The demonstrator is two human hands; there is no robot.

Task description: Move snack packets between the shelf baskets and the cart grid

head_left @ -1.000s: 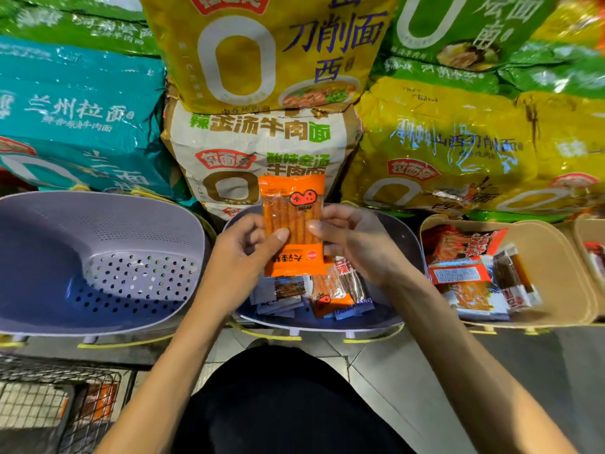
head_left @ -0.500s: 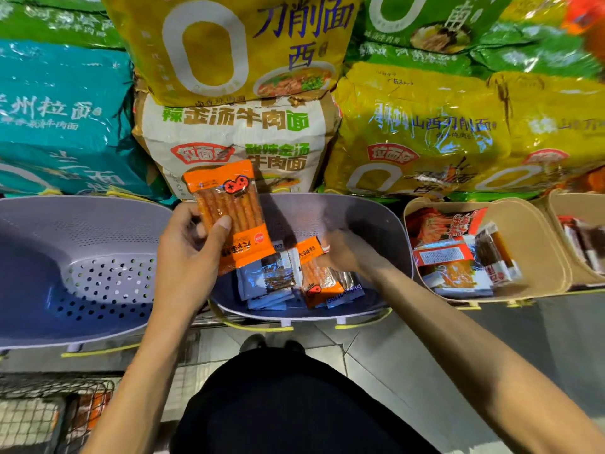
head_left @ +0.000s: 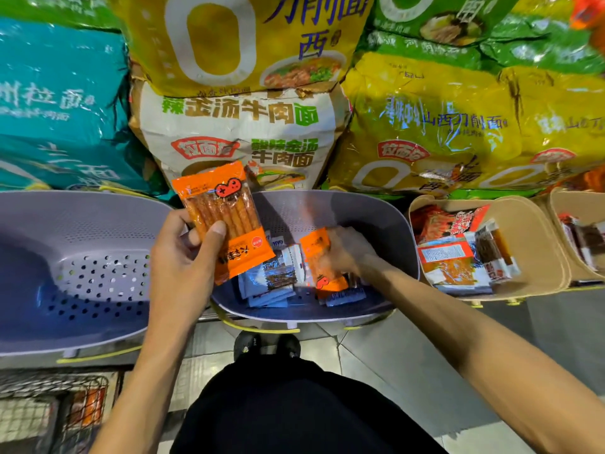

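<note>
Orange snack packet in left hand, long axis near-upright, top leftward.

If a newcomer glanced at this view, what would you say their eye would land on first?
Most likely the orange snack packet, held up at centre in the left hand. Next comes the right hand, down in the middle grey basket on a second orange packet. Behind them, big yellow, green and teal noodle bags fill the shelf.
</note>
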